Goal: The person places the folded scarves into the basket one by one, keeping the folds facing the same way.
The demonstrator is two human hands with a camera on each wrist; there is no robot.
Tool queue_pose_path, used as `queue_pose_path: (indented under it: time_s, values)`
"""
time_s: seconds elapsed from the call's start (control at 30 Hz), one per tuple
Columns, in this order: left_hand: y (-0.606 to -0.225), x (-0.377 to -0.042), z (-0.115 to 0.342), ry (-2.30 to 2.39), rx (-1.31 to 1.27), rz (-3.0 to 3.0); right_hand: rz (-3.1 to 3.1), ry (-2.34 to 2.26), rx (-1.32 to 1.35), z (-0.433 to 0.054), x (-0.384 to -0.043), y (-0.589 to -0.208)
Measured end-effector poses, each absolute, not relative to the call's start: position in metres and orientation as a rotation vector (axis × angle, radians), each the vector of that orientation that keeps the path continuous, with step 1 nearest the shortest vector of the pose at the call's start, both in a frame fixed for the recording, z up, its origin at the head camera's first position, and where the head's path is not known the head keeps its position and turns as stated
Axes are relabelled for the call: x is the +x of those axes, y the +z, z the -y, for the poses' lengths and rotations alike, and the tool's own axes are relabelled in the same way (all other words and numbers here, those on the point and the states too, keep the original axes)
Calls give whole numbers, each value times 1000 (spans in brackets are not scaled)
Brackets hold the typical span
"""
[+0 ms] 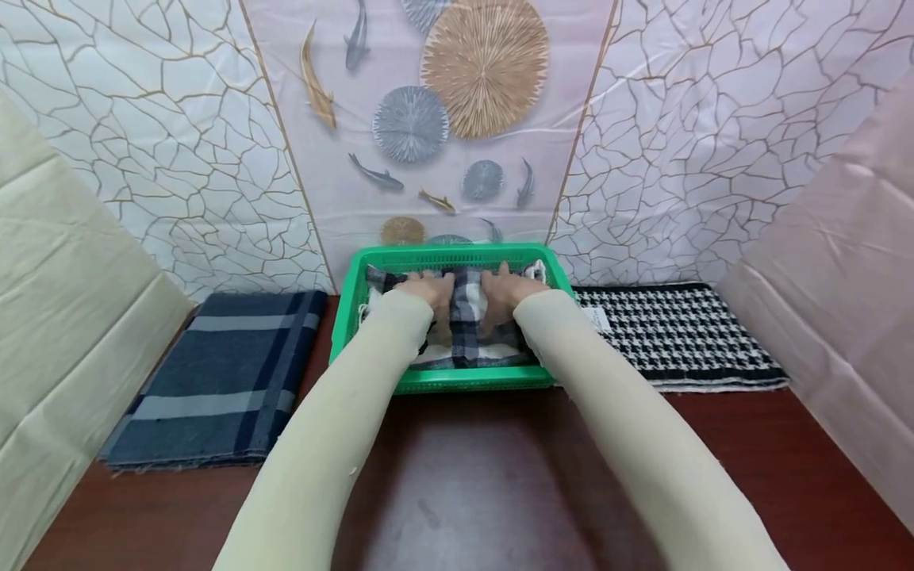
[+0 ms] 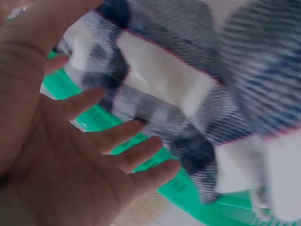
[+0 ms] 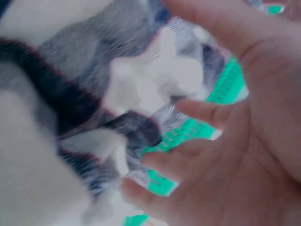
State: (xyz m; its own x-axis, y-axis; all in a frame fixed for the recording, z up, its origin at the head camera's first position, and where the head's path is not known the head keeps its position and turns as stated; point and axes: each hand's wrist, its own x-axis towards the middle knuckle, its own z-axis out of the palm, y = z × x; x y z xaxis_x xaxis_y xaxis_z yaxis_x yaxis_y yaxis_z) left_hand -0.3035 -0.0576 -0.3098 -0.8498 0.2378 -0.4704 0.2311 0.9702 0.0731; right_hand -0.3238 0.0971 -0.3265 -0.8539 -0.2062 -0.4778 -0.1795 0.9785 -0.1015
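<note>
A green plastic basket [image 1: 471, 377] stands at the back of the table, with a checked cloth [image 1: 466, 325] in dark blue, grey and white lying inside it. Over the cloth's left half reaches my left hand [image 1: 427, 292]; my right hand [image 1: 508, 292] is over its right half. In the left wrist view the fingers [image 2: 127, 136] are spread and loosely bent beside the rumpled cloth [image 2: 164, 80], near the basket's wall. The right wrist view has similar fingers [image 3: 162, 162] next to the cloth [image 3: 141, 89], gripping none of it. Whether fingertips touch the cloth cannot be told.
Left of the basket lies a folded blue cloth [image 1: 214, 361] with pale stripes. To the right is a folded black-and-white houndstooth cloth [image 1: 664, 329], with a white tag [image 1: 597, 319] by the basket. Patterned sheeting [image 1: 457, 182] rises behind the brown table [image 1: 471, 484].
</note>
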Motion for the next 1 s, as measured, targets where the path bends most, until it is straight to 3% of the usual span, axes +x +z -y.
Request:
queue_pose_path:
  time_s: [0.23, 0.77, 1.0]
  values:
    - [-315, -305, 48, 20, 343, -2600, -2606, -248, -291, -94, -327, -328]
    - [-321, -311, 53, -53, 380, -2505, -2500, -79, -184, -90, -343, -347]
    - [-323, -309, 62, 40, 318, -2477, -2525, -85, -297, -92, -333, -328]
